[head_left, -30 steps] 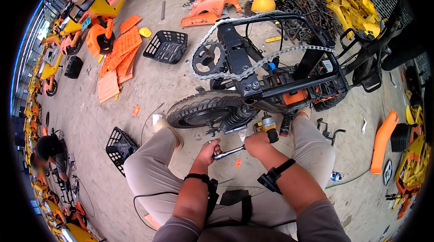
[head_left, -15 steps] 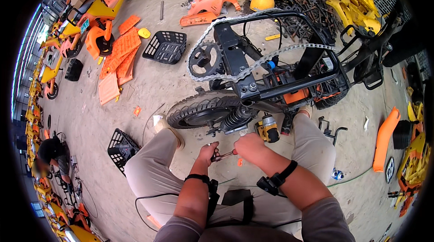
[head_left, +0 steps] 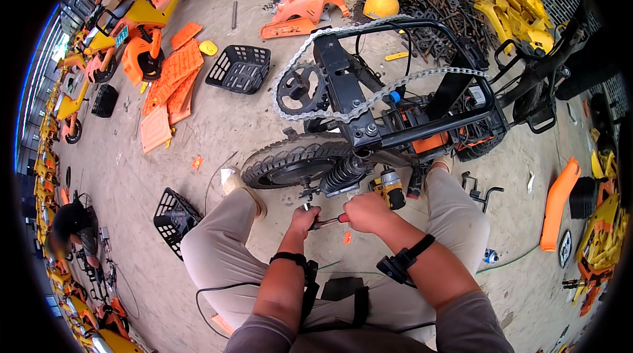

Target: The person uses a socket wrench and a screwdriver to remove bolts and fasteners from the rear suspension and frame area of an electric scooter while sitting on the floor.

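Observation:
My left hand [head_left: 304, 220] is closed around the head end of a ratchet wrench [head_left: 326, 224], just below the axle end [head_left: 306, 192] of a knobbly black wheel [head_left: 256, 167]. A bright metal piece, perhaps a socket, pokes up from those fingers toward the axle; whether they touch I cannot tell. My right hand [head_left: 369, 212] grips the wrench's red handle, the shaft lying between both fists. Beyond them rests a stripped black bike frame [head_left: 422, 130] with a coil shock absorber [head_left: 343, 176] and a loose silver chain [head_left: 395, 78]. A yellow cordless driver [head_left: 394, 192] stands beside my right hand.
Black plastic baskets [head_left: 239, 69] lie at the far left and beside my left knee. Orange panels [head_left: 173, 82], a curved orange cover [head_left: 560, 204] and a black bracket [head_left: 486, 189] lie around. Scooters line the left, where another person [head_left: 74, 224] crouches. Scrap metal [head_left: 435, 20] heaps behind.
My left hand has risen slightly toward the axle, with the bright metal piece now upright. My right fist has shifted a little right, and more of the red handle shows.

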`<state>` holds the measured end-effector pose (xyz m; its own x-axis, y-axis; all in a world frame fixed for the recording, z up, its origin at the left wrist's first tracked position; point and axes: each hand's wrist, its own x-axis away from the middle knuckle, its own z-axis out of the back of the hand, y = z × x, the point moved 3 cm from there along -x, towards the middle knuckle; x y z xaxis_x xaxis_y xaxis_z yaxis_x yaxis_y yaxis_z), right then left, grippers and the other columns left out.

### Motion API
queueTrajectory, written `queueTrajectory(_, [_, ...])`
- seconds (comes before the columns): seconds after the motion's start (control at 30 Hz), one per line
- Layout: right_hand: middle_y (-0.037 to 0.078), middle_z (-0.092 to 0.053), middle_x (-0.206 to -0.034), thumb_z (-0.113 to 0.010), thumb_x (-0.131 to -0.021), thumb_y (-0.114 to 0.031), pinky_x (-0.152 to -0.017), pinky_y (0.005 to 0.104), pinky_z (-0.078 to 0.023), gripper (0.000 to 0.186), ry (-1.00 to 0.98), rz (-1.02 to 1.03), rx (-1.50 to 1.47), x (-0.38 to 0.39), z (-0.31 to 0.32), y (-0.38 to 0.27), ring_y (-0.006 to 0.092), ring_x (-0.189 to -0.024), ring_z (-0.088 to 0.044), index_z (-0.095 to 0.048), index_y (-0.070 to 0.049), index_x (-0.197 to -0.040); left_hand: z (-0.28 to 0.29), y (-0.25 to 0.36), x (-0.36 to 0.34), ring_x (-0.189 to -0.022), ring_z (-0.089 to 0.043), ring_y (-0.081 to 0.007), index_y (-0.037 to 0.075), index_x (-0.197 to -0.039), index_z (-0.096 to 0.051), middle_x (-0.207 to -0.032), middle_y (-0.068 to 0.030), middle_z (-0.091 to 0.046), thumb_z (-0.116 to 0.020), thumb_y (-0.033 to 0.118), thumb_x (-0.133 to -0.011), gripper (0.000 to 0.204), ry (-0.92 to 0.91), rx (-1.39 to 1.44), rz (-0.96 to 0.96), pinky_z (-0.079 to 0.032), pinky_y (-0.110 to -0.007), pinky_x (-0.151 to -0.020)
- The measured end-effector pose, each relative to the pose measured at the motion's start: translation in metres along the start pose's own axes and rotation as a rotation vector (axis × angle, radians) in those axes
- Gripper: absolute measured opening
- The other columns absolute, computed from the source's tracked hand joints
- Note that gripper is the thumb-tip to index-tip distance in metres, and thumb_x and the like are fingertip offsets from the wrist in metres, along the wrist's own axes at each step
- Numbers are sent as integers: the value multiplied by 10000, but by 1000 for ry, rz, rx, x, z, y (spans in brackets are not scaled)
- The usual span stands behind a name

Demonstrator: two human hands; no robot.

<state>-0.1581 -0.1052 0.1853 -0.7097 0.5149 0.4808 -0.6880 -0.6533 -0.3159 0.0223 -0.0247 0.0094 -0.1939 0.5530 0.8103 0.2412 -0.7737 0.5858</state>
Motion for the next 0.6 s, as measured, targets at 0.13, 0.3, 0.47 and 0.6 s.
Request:
queueTrajectory(0.13, [110, -665, -735, -620, -717, -148, -643, 379, -509, 106, 48, 30, 11, 0, 11, -12, 281, -732, -653, -696, -75, -729, -3, -3, -9, -577, -584, -184, 3, -855, -573, -709, -97, -598, -637, 139, -793, 162, -4, -35, -9, -477, -306, -447])
queueTrajectory(0.3, [107, -660, -694, -614, -712, -163, -602, 372, -505, 108, 134, 62, 97, -3, 10, -21, 266, -690, -657, -684, -82, -699, -8, 0, -13, -560, -587, -184, -18, -796, -573, -691, -99, -605, -612, 164, -795, 186, 68, -68, -113, -471, -319, -487])
queueTrajectory(0.47, [97, -658, -690, -620, -695, -181, -582, 355, -493, 100, 124, 95, 140, -6, 15, -32, 239, -684, -657, -655, -87, -692, -11, 12, -5, -564, -587, -191, -20, -781, -582, -682, -99, -607, -604, 196, -812, 219, 92, -95, -84, -465, -327, -489])
queueTrajectory(0.6, [56, -637, -691, -602, -673, -150, -621, 328, -482, 90, 390, 176, 284, -6, 12, -45, 215, -695, -633, -638, -87, -726, -14, 20, -2, -562, -589, -202, -34, -762, -592, -684, -120, -622, -603, 240, -817, 280, 200, -308, -123, -473, -352, -513])
